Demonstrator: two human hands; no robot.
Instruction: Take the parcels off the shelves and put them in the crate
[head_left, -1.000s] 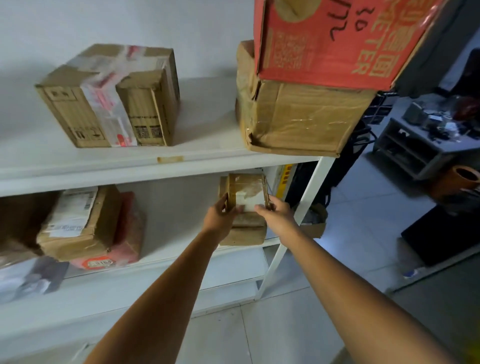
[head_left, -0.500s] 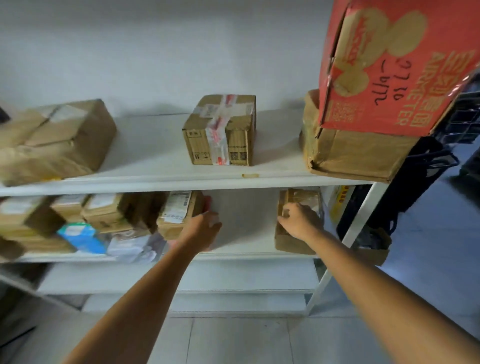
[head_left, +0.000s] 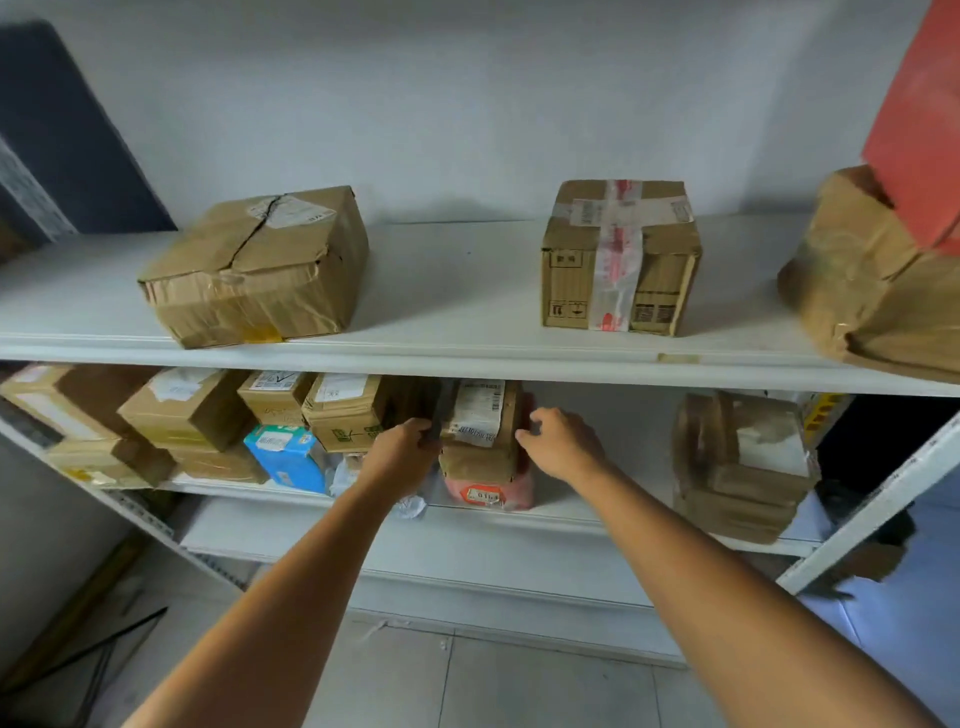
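- Both hands now meet at the middle of the lower shelf (head_left: 550, 519) – a second ago we had them on the stack of flat parcels (head_left: 743, 467) at the right-hand end, which remains on the shelf, well apart from them.
- The left hand (head_left: 410, 447) crossed first, half a second ago. Here its fingers curl round the left edge of the labelled parcel (head_left: 480, 421), a brown carton lying on a pink parcel (head_left: 488, 493).
- The right hand (head_left: 558, 441) has followed and sits just beside the carton's right edge, fingers half bent and spread, not closed on anything; whether the fingertips touch the cardboard we cannot tell.
- We read the switch as a change of target – the labelled parcel looks to be the next one off the shelf, by a two-handed lift that has not yet begun.
- The carton is packed close against boxes on its left, so drawing it out could drag a neighbour or the soft pink parcel along.
- The crate is out of view. Many parcels wait on both levels, the taped box (head_left: 621, 260) on the upper shelf (head_left: 467, 364) among them, so much of the task appears to remain.
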